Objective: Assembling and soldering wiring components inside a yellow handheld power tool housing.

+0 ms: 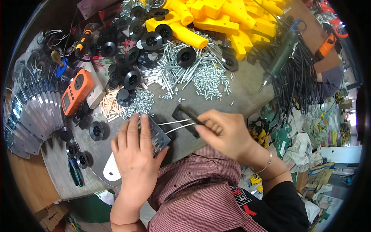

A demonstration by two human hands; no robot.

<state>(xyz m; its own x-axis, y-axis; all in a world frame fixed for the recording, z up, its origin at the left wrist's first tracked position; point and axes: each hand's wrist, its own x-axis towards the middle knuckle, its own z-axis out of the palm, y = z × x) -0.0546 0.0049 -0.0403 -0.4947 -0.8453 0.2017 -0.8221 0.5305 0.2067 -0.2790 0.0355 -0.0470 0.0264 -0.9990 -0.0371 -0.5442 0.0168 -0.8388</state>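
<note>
My left hand (137, 154) presses down on a dark, box-like metal part (157, 136), fingers laid over its top and the thumb at its near right edge. Two white wires (176, 123) run from this part toward my right hand. A white plate with a hole (112, 169) sticks out under my left palm. My right hand (226, 133) pinches a black, bracket-shaped piece (185, 118) between thumb and curled fingers, above the grey tabletop (243, 92). The wires' right ends reach that piece; whether they are attached cannot be made out.
Small nuts (143, 102), pale pegs (110, 104), screws (210, 79) and black discs (131, 79) lie beyond my hands. Yellow housings (216, 19) pile up at the back. An orange meter (78, 92) and pliers (75, 172) are left; a green power screwdriver (284, 52) hangs right.
</note>
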